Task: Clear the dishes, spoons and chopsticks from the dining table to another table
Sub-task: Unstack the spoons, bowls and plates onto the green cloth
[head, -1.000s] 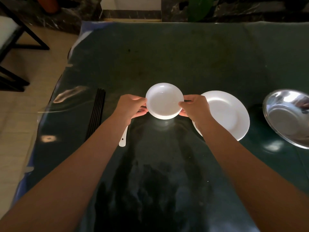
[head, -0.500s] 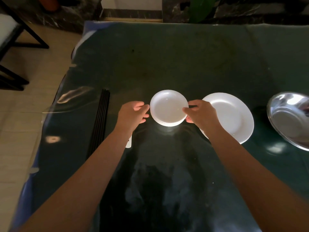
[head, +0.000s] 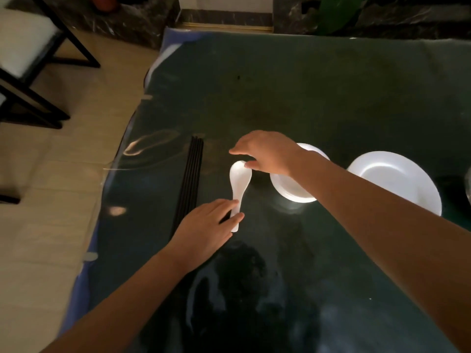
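I am looking down on a dark green table (head: pixel 293 98) with a glossy top that reflects soft patches of light. Left of the table is a floor of pale beige tiles (head: pixel 51 200). On that floor, further left, stands a black-framed chair with a white seat cushion (head: pixel 23 39). Behind the table runs a dark marbled wall base (head: pixel 127 19). Behind the table's far right corner shows a green leaf (head: pixel 334 11).
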`<state>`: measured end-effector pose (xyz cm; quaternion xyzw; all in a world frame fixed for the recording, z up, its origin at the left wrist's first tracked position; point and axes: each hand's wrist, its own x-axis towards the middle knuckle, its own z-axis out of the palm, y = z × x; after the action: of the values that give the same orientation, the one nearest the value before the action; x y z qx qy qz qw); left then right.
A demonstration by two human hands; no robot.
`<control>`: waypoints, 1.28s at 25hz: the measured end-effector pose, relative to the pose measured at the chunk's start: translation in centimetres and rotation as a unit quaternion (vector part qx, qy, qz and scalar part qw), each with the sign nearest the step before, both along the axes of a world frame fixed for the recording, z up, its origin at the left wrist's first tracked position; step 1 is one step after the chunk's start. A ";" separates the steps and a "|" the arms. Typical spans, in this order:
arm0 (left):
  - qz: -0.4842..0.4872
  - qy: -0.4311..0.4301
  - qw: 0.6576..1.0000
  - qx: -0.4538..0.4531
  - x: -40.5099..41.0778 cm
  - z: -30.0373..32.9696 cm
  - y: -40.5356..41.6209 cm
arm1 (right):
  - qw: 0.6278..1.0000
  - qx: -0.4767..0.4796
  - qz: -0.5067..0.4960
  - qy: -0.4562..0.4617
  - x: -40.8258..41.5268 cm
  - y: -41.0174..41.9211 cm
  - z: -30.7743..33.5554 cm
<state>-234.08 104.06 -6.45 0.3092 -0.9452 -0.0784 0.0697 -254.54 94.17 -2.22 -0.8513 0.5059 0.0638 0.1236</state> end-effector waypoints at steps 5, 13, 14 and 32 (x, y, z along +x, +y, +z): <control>-0.019 0.004 1.000 0.003 0.4 -0.7 -0.4 | 0.997 0.064 -0.024 -0.038 1.1 -0.7 -0.9; -0.013 0.025 1.000 -0.011 -0.4 -0.9 -2.0 | 0.986 0.069 -0.106 -0.112 0.9 -2.0 -1.4; -0.014 0.028 0.999 -0.014 -0.5 -0.8 -2.5 | 0.984 0.063 -0.115 -0.117 0.8 -2.2 -1.4; -0.118 -0.042 0.992 -0.017 11.1 -2.9 0.3 | 0.979 -0.049 0.194 0.035 8.9 2.9 -4.6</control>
<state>-223.00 104.38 -9.39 0.1978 -0.9782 -0.0572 0.0256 -245.61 97.06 -6.85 -0.9355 0.3376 0.0920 0.0495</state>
